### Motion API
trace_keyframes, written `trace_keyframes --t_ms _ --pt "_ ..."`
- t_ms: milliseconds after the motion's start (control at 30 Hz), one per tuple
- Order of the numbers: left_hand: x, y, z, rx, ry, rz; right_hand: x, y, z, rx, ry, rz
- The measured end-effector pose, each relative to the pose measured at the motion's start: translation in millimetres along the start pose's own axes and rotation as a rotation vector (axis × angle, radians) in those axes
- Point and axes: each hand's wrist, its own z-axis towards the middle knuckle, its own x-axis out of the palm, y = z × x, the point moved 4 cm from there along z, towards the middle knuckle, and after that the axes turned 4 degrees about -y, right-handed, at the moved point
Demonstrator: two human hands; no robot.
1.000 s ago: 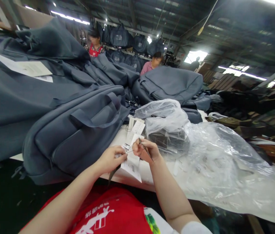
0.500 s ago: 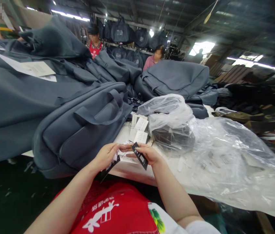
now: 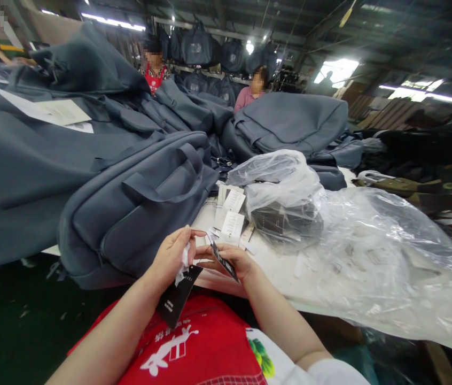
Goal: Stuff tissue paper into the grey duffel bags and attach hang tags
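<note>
My left hand [image 3: 171, 256] is closed on a large black hang tag [image 3: 178, 299] that hangs down below it, with a bit of white paper in the fingers. My right hand [image 3: 232, 261] pinches a smaller black tag [image 3: 223, 263] just to the right, fingertips nearly touching the left hand. Both hands hover over the near edge of the white table [image 3: 274, 267]. Loose white tags [image 3: 232, 214] lie on the table just beyond them. A grey bag [image 3: 138, 203] lies to the left of my hands.
A heap of grey bags [image 3: 29, 155] fills the left. A clear plastic bag [image 3: 286, 198] with dark tags and loose plastic sheeting [image 3: 378, 256] cover the right. Another grey bag [image 3: 290, 128] lies behind. Two people [image 3: 154, 67] work at the back.
The large black tag has swung down below my left hand and hangs in full view. My hands stay close together at the table edge; the view has shifted slightly.
</note>
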Motion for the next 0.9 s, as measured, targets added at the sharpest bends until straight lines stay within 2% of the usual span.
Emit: trace_keyframes --t_ms 100,167,300,367,500,567,667,733,833,900 --pt "5.9 -3.5 -7.6 0.033 -0.028 -0.02 7.2 -1.7 0.6 -0.03 0.024 0.004" --pt "6.0 -4.2 -11.3 0.107 -0.073 0.016 12.2 -3.9 -1.2 -0.035 0.018 0.023" --pt "-1.2 -10.0 -15.8 0.31 -0.205 0.22 19.6 -16.1 -6.5 0.055 -0.006 0.082" --pt "-5.1 -15.4 -17.5 0.365 -0.281 0.269 21.9 -24.1 -7.1 0.101 0.003 0.089" --pt "-7.2 -21.6 -19.7 0.306 -0.36 0.2 24.7 -37.6 -2.7 0.16 0.039 0.148" --pt "-7.6 -24.1 -19.7 0.306 -0.371 0.263 25.3 -39.7 0.1 0.152 0.045 0.181" --pt "-11.2 -29.0 -14.3 0.372 -0.334 0.577 24.7 -38.3 1.9 0.129 0.064 0.203" --pt "-17.8 -28.2 -5.8 0.317 -0.243 0.725 20.2 -37.4 1.5 0.112 0.036 0.193" --pt "-33.2 -22.0 6.2 0.109 -0.098 0.674 7.6 -40.7 -0.4 0.106 -0.088 0.175" --pt "-42.3 -18.2 9.4 0.021 -0.07 0.601 -0.2 -45.1 -1.4 0.116 -0.171 0.179"
